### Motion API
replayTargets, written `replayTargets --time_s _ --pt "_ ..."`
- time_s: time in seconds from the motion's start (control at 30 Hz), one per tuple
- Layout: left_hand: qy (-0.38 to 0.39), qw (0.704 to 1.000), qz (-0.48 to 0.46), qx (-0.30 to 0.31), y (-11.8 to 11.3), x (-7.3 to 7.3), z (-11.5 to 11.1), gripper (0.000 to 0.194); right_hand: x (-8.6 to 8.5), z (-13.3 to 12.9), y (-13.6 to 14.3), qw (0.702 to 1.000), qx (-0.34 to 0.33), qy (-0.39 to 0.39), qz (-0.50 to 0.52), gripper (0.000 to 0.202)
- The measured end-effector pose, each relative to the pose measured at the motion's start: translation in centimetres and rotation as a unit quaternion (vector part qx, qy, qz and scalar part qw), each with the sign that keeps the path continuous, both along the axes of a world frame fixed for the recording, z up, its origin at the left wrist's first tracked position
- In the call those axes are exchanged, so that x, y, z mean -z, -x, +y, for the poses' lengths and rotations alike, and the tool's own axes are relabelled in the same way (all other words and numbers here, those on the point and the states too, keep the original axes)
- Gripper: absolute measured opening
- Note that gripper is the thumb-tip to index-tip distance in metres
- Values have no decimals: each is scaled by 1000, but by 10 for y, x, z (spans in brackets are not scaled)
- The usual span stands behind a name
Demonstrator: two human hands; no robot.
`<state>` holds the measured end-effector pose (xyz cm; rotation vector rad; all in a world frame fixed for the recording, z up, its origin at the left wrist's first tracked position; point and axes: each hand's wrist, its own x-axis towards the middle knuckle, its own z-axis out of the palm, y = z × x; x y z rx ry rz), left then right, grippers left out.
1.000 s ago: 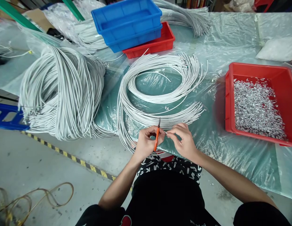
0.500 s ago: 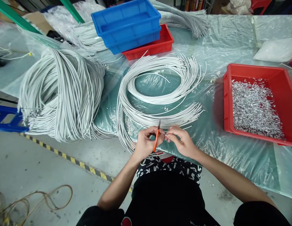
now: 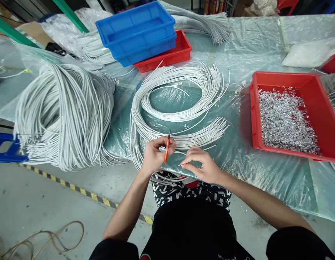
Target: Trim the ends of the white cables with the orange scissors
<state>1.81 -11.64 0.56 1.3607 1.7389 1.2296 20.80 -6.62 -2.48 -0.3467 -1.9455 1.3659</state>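
My left hand (image 3: 155, 154) is closed around an orange-handled tool (image 3: 167, 148) whose dark tip points away from me. To its right, my right hand (image 3: 201, 164) pinches something tiny between thumb and fingertips, too small to make out. The hands are apart, over the table's near edge. Just beyond them lie white cables (image 3: 167, 115) in loose loops, their cut ends fanned out to the right. Some of these cables hang over the edge beside my left hand.
A big coil of white cables (image 3: 67, 115) fills the left. Blue trays (image 3: 137, 32) rest on a red tray (image 3: 183, 54) at the back. On the right, a red bin (image 3: 325, 119) holds small shiny pieces (image 3: 287, 121). Clear film covers the table.
My hands have moved apart: the left one, with the orange tool, went left, and the right one shifted slightly left and down. The whole view has shifted a little.
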Motion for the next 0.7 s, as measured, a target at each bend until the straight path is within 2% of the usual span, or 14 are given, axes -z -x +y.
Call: replayTargets --time_s 0.1,0.2,0.33,0.47,0.57,0.63,0.7 --pt "20 992 113 52 14 4 34 14 1 0 0 1000 15 -15 3 9" --pt "57 968 235 62 21 9 70 25 3 2 -2 999 51 -11 -11 11" --pt "78 960 257 84 23 15 96 31 3 7 -5 997 75 17 -23 14" --pt "57 970 231 52 20 13 92 28 2 11 -7 990 119 79 -13 20" --pt "33 991 124 31 8 5 73 26 0 17 -8 977 140 161 7 28" --pt "23 995 68 71 -3 -1 54 22 1 21 -8 965 144 220 27 33" --pt "30 990 62 121 -14 -3 36 19 3 26 -8 953 150 261 42 36"
